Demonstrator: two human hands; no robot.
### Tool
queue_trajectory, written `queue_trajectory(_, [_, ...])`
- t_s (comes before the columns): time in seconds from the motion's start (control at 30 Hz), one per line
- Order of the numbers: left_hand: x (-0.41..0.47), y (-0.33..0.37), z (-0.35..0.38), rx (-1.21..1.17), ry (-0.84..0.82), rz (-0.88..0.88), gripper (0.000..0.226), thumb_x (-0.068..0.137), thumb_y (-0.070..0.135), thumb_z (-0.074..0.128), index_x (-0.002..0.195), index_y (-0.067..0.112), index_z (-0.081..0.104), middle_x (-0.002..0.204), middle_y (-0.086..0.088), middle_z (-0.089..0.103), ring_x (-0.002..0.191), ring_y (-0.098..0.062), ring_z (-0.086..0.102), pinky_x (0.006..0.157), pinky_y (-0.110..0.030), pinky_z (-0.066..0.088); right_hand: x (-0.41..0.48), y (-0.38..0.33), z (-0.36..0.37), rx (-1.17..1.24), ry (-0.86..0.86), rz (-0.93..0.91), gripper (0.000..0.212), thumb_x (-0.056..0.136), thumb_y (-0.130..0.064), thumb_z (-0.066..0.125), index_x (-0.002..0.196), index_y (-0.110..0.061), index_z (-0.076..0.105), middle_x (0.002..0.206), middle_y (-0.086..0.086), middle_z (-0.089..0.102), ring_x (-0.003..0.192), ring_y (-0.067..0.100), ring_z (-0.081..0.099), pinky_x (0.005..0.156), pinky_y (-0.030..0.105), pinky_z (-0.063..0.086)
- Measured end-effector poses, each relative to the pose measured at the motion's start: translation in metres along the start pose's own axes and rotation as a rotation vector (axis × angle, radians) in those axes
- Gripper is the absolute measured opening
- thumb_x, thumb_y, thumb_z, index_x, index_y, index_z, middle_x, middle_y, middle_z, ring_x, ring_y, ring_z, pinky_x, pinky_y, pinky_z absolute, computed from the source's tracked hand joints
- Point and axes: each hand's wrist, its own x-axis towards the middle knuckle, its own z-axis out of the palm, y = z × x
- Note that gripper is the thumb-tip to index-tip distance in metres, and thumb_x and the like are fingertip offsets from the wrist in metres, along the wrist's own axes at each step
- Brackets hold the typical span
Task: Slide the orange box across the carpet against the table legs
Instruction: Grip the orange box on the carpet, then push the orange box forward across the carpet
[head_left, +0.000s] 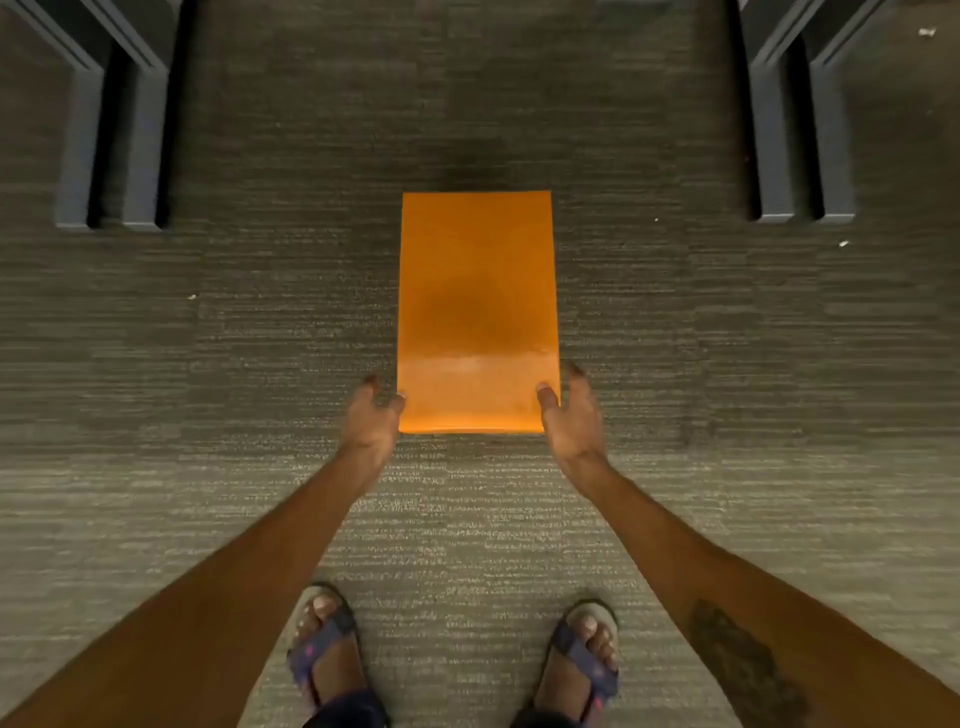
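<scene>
Grey striped carpet is filling the whole view under me, with dark table legs standing at the far left and another pair at the far right. Between them, well short of both, the orange box is lying flat on the floor, long side pointing away from me. I'm gripping its near end: my left hand is clasping the left corner, my right hand is clasping the right one, thumb on top. My sandals are showing at the bottom.
</scene>
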Motion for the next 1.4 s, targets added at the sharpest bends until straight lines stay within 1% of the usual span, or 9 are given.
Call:
queue_trajectory(0.23, [0.054,-0.034,0.039,0.024,0.019,0.001,0.048,0.102,0.035,0.046,0.144,0.011,0.043,0.143,-0.011,0.053,0.123,-0.032,0.054,0.093,-0.035,0.04,0.058,0.039,0.022,-0.001,0.025,0.153,0.07,0.103,-0.037,0.046,0.159,-0.025,0.007,0.162,0.01,0.028,0.137,0.039,0.045,0.108,0.044,0.041])
queue_trajectory(0.33, [0.067,-0.044,0.047,0.005,0.064,0.018,0.042,0.103,0.034,0.045,0.137,0.011,0.051,0.132,-0.011,0.061,0.102,-0.025,0.056,0.085,-0.033,0.041,0.072,0.05,0.03,0.063,-0.002,0.183,0.061,0.104,-0.04,0.042,0.157,-0.024,0.017,0.152,0.01,0.045,0.12,0.036,0.057,0.085,0.037,0.048])
queue_trajectory(0.5, [0.078,-0.058,0.054,-0.067,0.056,0.029,0.038,0.104,0.026,0.043,0.139,0.013,0.051,0.13,-0.008,0.063,0.11,-0.028,0.059,0.09,-0.032,0.045,0.083,0.062,0.04,0.319,-0.06,0.155,0.038,0.105,-0.026,0.046,0.142,-0.02,0.045,0.132,0.0,0.06,0.105,0.019,0.058,0.069,0.019,0.045])
queue_trajectory(0.63, [0.078,-0.059,0.052,-0.154,0.061,0.027,0.035,0.104,0.023,0.045,0.136,0.013,0.054,0.123,-0.002,0.062,0.106,-0.022,0.057,0.09,-0.028,0.042,0.085,0.06,0.04,0.366,-0.066,0.174,0.035,0.104,-0.018,0.049,0.138,-0.022,0.052,0.131,-0.001,0.062,0.113,0.021,0.062,0.091,0.031,0.055])
queue_trajectory(0.77, [0.064,-0.048,0.037,-0.172,0.079,0.063,0.037,0.104,0.022,0.046,0.139,0.013,0.053,0.118,0.006,0.057,0.104,-0.014,0.051,0.092,-0.024,0.037,0.073,0.05,0.037,0.373,-0.073,0.158,0.042,0.104,-0.021,0.049,0.145,-0.027,0.046,0.139,-0.005,0.058,0.101,0.008,0.064,0.073,0.012,0.051])
queue_trajectory(1.0, [0.044,-0.022,-0.01,-0.149,0.154,0.107,0.038,0.104,0.024,0.046,0.139,0.013,0.054,0.113,0.004,0.058,0.104,-0.014,0.052,0.088,-0.024,0.037,0.055,-0.002,0.035,0.382,-0.103,0.091,0.044,0.104,-0.025,0.049,0.147,-0.032,0.043,0.149,-0.006,0.05,0.13,0.019,0.051,0.113,0.038,0.039])
queue_trajectory(1.2, [0.085,-0.005,-0.049,-0.118,0.246,0.112,0.036,0.103,0.028,0.045,0.132,0.01,0.058,0.115,-0.013,0.066,0.098,-0.03,0.061,0.081,-0.032,0.043,0.077,-0.054,0.07,0.403,-0.038,0.047,0.033,0.104,-0.026,0.049,0.135,-0.028,0.058,0.124,-0.007,0.063,0.101,0.015,0.06,0.087,0.033,0.05])
queue_trajectory(1.3, [0.123,-0.002,-0.068,-0.191,0.192,0.163,0.034,0.105,0.023,0.043,0.13,0.005,0.058,0.118,-0.017,0.064,0.097,-0.032,0.06,0.087,-0.049,0.051,0.101,-0.069,0.098,0.42,-0.053,-0.028,0.033,0.104,-0.025,0.049,0.136,-0.023,0.056,0.118,-0.007,0.061,0.096,0.013,0.059,0.079,0.028,0.046])
queue_trajectory(1.4, [0.157,-0.007,-0.09,-0.171,0.154,0.263,0.029,0.105,0.026,0.042,0.118,0.009,0.061,0.093,-0.005,0.06,0.081,-0.025,0.053,0.071,-0.039,0.045,0.129,-0.086,0.126,0.416,0.0,-0.017,0.031,0.104,-0.024,0.051,0.134,-0.024,0.057,0.106,-0.011,0.059,0.084,0.007,0.056,0.062,0.022,0.043])
